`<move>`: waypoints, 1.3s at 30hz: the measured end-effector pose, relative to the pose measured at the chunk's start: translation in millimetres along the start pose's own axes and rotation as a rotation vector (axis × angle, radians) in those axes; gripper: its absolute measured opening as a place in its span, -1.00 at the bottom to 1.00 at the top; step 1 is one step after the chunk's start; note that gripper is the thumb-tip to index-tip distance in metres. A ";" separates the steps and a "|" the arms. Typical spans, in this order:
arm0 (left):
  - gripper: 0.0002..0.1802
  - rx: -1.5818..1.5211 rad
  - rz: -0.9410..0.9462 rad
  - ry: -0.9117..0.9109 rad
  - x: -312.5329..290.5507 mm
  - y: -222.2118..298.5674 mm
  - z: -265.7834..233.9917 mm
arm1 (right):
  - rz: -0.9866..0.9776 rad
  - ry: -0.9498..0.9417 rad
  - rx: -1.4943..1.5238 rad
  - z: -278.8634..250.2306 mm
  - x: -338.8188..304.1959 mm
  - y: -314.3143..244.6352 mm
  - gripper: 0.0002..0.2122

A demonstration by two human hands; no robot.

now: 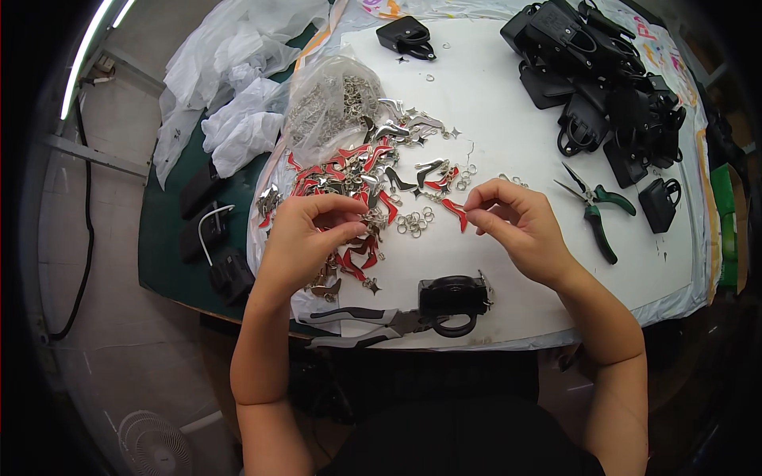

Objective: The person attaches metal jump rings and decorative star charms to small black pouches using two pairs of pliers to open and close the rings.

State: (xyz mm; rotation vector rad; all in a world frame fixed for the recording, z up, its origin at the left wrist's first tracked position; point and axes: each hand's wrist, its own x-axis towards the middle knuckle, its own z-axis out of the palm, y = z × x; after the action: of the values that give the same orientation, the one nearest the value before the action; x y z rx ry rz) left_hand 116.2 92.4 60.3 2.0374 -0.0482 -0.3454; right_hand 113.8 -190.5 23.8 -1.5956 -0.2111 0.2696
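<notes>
The red shoe charm (456, 209) lies over the white board (508, 95), right of the mixed heap of charms (349, 176) and beside the right hand (528, 230). Of the things around it, the board is the widest; on its far right sit stacked black mini bags (587, 71), and at its far left a clear plastic bag (329, 99) full of metal fittings stands just beyond the heap. The right hand's thumb and forefinger close on the charm's near edge, seemingly pinching it, with the other fingers curled. The left hand (305, 234) hovers at the heap, thumb and forefinger nearly meeting; whether they hold a fitting cannot be told. Nearest the body, a single black bag (452, 295) rests by grey-handled pliers (373, 316).

The charm itself looks light and stiff, probably metal with a glossy red face that could slip under a fingertip and might scratch. Its rim offers the surest hold, pinched across the broad shoe body; the thin heel gives less purchase. Smallest are the loose silver rings (413, 224), likely hard, springy and awkward to pick up singly.
</notes>
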 end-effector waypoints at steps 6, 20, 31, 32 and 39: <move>-0.78 -0.145 0.053 -0.066 -2.0 12.6 -4.0 | -0.121 0.003 -0.356 -11.3 7.0 11.8 -0.91; -0.82 -0.391 0.105 -0.112 15.7 21.0 8.9 | -0.162 -0.030 -0.726 -20.7 14.1 20.5 -0.90; -0.79 -0.753 -0.012 -0.276 28.8 5.2 27.0 | 0.122 0.000 -0.080 -7.4 8.6 -9.2 -0.93; -0.79 -0.742 -0.025 -0.284 28.7 6.5 28.2 | 0.130 -0.043 0.044 -6.8 7.9 -10.3 -0.92; -0.72 -0.840 -0.081 -0.291 28.3 1.3 30.4 | 0.245 -0.072 0.252 -4.8 8.4 -12.2 -0.84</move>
State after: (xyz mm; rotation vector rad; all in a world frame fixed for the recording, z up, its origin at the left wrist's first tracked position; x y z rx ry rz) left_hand 135.4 60.4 42.0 1.1516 0.0026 -0.5941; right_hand 123.6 -192.0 35.7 -1.3618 -0.0339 0.5231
